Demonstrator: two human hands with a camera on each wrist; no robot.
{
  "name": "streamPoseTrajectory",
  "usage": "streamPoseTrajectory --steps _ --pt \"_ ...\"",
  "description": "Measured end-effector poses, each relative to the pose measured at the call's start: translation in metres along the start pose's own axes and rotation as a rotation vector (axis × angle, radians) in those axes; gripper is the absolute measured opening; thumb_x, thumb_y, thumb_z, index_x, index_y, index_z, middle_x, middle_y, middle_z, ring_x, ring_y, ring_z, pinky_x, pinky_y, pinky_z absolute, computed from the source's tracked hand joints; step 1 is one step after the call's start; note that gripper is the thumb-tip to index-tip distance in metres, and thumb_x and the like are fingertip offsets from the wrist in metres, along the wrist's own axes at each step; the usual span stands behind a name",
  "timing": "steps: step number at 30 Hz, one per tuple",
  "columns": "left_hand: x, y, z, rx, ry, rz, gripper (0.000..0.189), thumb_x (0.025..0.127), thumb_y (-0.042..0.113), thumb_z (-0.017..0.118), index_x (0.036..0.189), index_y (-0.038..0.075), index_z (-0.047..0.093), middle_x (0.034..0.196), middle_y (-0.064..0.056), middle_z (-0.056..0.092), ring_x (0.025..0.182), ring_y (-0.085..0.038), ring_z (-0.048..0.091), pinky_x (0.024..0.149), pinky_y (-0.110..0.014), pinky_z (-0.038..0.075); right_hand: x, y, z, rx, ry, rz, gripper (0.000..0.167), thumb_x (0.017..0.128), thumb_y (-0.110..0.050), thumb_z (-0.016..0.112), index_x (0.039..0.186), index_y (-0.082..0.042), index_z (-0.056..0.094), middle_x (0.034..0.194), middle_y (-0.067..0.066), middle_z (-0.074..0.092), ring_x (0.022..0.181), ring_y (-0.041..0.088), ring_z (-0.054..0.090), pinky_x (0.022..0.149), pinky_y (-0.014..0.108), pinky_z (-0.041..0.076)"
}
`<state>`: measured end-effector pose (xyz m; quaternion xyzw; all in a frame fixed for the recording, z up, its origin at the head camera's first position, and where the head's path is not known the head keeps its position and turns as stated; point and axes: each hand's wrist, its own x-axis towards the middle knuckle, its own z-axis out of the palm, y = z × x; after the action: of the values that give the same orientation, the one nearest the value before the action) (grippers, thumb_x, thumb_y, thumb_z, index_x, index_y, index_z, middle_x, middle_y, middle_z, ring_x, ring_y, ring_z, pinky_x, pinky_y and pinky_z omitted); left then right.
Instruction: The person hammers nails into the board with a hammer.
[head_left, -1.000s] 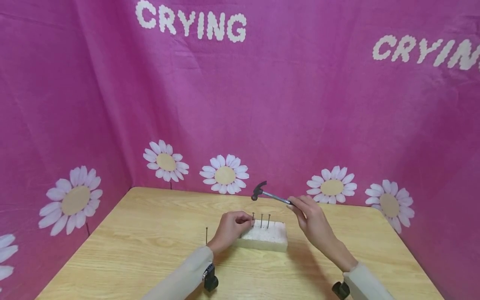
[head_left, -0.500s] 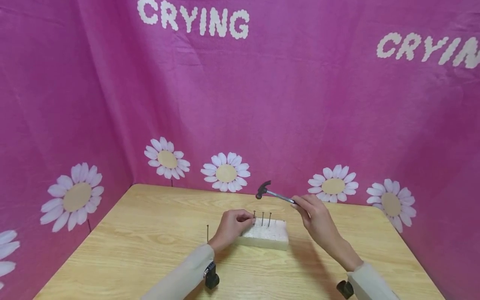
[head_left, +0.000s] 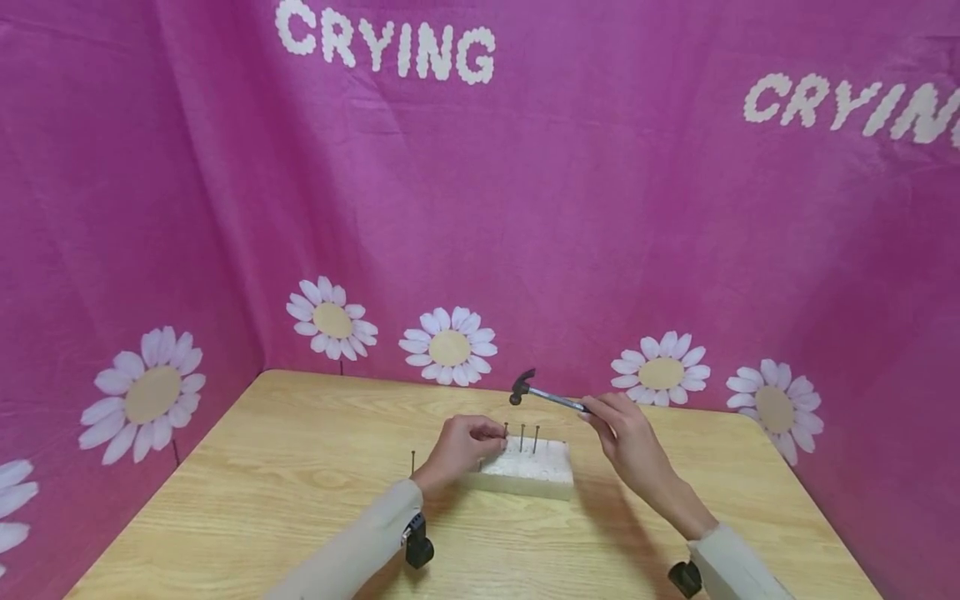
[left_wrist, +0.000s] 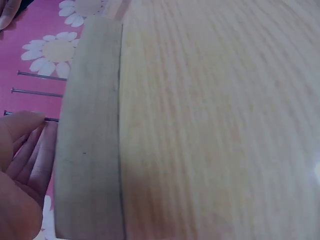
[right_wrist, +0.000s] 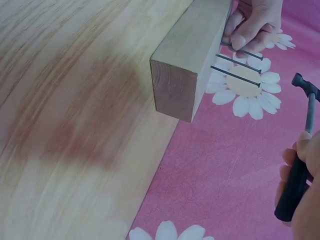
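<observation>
A pale wooden block [head_left: 525, 479] lies on the table, with three nails standing upright in its top. My left hand [head_left: 461, 450] is at the block's left end, thumb and fingers pinching the leftmost nail [left_wrist: 51, 119] low on its shank. The middle nail [head_left: 522, 439] and the right nail [head_left: 536, 440] stand free of the hand. My right hand [head_left: 630, 437] grips the hammer [head_left: 551, 399] by its black handle [right_wrist: 292, 192]. The hammer head [head_left: 520, 388] hangs a little above the pinched nail, apart from it.
Another nail [head_left: 412, 463] stands upright left of my left wrist, its lower end hidden by the arm. The wood-grain table [head_left: 300, 467] ends at a pink cloth backdrop [head_left: 555, 208] with daisies. Small black cameras [head_left: 417, 542] sit on both wrists.
The hammer head has sunk slightly toward the nails, staying above them. The left hand keeps its pinch on the same nail. The head view has shifted a little.
</observation>
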<state>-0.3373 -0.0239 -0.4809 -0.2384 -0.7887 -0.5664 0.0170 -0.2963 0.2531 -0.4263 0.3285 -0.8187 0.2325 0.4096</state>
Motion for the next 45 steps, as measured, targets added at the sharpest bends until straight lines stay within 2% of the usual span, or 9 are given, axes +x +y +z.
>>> streamPoseTrajectory --steps 4,10,14,20,25,33,37,41,45 --pt "0.001 0.005 -0.005 -0.009 -0.021 -0.006 0.016 0.094 0.002 0.077 0.109 -0.002 0.076 0.101 -0.015 0.079 0.091 -0.022 0.074 0.077 -0.019 0.057 -0.003 0.002 0.000 -0.009 -0.012 -0.025 0.027 0.079 0.013 0.082 0.103 0.002 0.078 0.087 0.003 0.070 0.079 0.014 0.057 0.072 0.019 0.041" --pt "0.000 0.011 -0.016 -0.048 -0.015 -0.029 0.017 0.094 0.000 0.075 0.110 -0.004 0.075 0.102 -0.020 0.077 0.091 -0.031 0.075 0.072 -0.031 0.063 -0.010 0.006 -0.003 -0.019 -0.026 -0.015 0.026 0.080 0.012 0.082 0.103 0.001 0.078 0.091 0.003 0.072 0.083 0.017 0.061 0.073 0.025 0.047" --pt "-0.005 0.013 -0.029 -0.047 0.002 -0.054 0.016 0.096 0.001 0.073 0.112 0.000 0.075 0.103 -0.018 0.077 0.091 -0.029 0.074 0.071 -0.035 0.064 -0.013 0.009 -0.005 -0.015 -0.013 -0.018 0.027 0.079 0.014 0.082 0.103 0.001 0.078 0.090 0.003 0.072 0.081 0.017 0.059 0.072 0.022 0.046" --pt "-0.014 0.011 -0.048 0.104 0.070 -0.046 0.011 0.098 0.009 0.073 0.108 0.007 0.077 0.101 -0.007 0.077 0.089 -0.017 0.071 0.075 -0.030 0.060 -0.016 0.013 -0.009 -0.009 -0.016 0.010 0.027 0.080 0.013 0.082 0.103 0.001 0.077 0.089 0.002 0.070 0.079 0.014 0.055 0.071 0.019 0.041" --pt "-0.022 0.008 -0.058 0.195 0.153 -0.082 0.009 0.099 0.015 0.074 0.103 0.009 0.079 0.098 -0.001 0.078 0.087 -0.013 0.067 0.079 -0.030 0.055 -0.018 0.016 -0.011 -0.006 -0.016 0.032 0.028 0.079 0.013 0.082 0.104 0.002 0.077 0.090 0.003 0.070 0.080 0.015 0.054 0.071 0.018 0.041" --pt "-0.036 0.005 -0.074 0.367 0.202 -0.119 0.005 0.098 0.008 0.071 0.096 0.006 0.076 0.092 -0.003 0.075 0.085 -0.017 0.066 0.077 -0.036 0.054 -0.022 0.019 -0.011 -0.009 -0.011 0.055 0.028 0.079 0.013 0.082 0.104 0.002 0.077 0.092 0.004 0.070 0.083 0.015 0.054 0.072 0.018 0.040" --pt "-0.043 0.004 -0.081 0.491 0.188 -0.182 0.008 0.095 0.010 0.073 0.100 0.004 0.073 0.091 -0.007 0.072 0.084 -0.021 0.065 0.069 -0.037 0.051 -0.023 0.019 -0.011 -0.017 -0.010 0.078 0.028 0.080 0.013 0.082 0.105 0.001 0.077 0.092 0.004 0.069 0.084 0.015 0.054 0.073 0.018 0.041" --pt "-0.049 0.006 -0.087 0.593 0.119 -0.308 0.025 0.094 0.019 0.075 0.107 -0.001 0.067 0.092 -0.011 0.067 0.081 -0.023 0.061 0.066 -0.040 0.049 -0.023 0.019 -0.011 -0.028 0.003 0.075 0.028 0.080 0.014 0.081 0.105 0.001 0.077 0.091 0.003 0.069 0.083 0.014 0.054 0.074 0.018 0.041" --pt "-0.053 0.010 -0.089 0.654 0.058 -0.389 0.034 0.093 0.025 0.078 0.102 -0.002 0.060 0.089 -0.011 0.060 0.077 -0.024 0.055 0.068 -0.043 0.048 -0.023 0.019 -0.012 -0.025 0.030 0.063 0.029 0.079 0.015 0.081 0.105 0.002 0.077 0.089 0.001 0.066 0.082 0.013 0.052 0.073 0.018 0.040"
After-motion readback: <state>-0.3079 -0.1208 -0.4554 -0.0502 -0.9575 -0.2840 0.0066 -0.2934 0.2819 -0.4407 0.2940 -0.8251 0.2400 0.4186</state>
